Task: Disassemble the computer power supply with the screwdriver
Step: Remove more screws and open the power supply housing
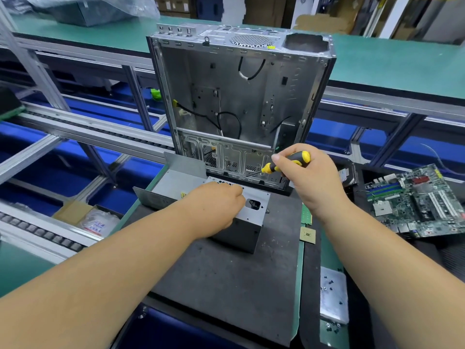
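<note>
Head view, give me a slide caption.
Left hand steadies the power supply while right hand angles a screwdriver at it.

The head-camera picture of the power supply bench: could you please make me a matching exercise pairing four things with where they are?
Things:
1. screwdriver
2. power supply
3. motherboard
4. computer case

Places:
A. standing upright behind the power supply
B. lying at the right edge of the bench
C. gripped in the right hand
D. on the dark mat, under the left hand

Pairs: 1-C, 2-D, 3-B, 4-A
</note>
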A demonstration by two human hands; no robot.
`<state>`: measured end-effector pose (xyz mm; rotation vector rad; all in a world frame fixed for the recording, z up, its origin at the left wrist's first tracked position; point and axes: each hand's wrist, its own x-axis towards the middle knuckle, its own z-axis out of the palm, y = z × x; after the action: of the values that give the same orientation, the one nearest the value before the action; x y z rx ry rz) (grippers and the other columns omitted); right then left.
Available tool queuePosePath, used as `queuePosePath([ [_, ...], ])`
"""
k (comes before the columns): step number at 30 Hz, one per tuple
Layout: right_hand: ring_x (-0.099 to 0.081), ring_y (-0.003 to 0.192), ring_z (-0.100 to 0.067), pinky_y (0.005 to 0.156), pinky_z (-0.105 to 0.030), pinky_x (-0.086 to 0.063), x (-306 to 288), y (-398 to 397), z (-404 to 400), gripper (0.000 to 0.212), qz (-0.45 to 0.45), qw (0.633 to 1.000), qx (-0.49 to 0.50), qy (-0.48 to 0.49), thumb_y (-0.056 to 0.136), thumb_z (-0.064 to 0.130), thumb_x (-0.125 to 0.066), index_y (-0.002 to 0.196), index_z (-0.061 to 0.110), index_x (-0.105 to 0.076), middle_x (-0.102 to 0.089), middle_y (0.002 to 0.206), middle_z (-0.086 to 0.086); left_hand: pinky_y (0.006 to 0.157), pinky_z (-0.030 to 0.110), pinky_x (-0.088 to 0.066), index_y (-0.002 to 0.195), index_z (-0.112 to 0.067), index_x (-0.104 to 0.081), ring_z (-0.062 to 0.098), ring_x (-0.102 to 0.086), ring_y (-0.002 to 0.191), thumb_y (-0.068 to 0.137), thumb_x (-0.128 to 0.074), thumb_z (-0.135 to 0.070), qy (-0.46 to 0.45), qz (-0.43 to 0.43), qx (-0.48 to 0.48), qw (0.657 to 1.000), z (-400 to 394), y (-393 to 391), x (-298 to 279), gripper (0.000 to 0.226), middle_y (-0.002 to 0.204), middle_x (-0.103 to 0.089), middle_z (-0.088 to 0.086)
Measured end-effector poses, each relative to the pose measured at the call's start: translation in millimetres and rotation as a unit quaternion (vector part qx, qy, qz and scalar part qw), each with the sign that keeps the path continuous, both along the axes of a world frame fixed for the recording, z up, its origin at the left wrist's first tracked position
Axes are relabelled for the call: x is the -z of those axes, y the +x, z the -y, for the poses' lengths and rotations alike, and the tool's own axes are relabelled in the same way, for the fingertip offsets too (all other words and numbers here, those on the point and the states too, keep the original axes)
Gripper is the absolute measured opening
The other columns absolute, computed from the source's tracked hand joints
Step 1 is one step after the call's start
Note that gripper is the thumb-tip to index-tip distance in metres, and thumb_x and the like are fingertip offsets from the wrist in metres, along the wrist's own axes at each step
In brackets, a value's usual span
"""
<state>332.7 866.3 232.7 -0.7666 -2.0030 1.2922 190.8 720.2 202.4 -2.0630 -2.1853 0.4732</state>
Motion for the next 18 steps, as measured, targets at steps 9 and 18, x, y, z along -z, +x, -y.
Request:
queuePosePath([
  [9,-0.058,0.069,-0.01,0.063,-0.019,-0.045,-5,1,7,0.01,0.0,0.999,-0.034,0.008,0.085,0.028,-0.076,0.08,0.02,-0.073,-0.072,0.078,-0.002,0.067,0.036,-0.038,0.103,-0.014,-0.054,0.024,-0.052,0.084,0.094,-0.044,-0.018,0.024,0.019,0.004,1.0,4,1,1,0.014,0.106,-0.051,0.004],
  [18,-0.07,0.079,-0.023,0.071,-0.037,-0.054,-7,-7,22,0.023,0.006,0.999,-0.04,0.023,0.089,0.032,-0.071,0.071,0.019,-0.065,-0.071,0.076,-0.003,0.095,0.028,-0.041,0.104,-0.025,-0.062,0.011,-0.047,0.106,0.078,-0.078,-0.035,0.172,0.344,-0.102,0.917,30,-19,24,0.032,0.107,-0.053,-0.011],
])
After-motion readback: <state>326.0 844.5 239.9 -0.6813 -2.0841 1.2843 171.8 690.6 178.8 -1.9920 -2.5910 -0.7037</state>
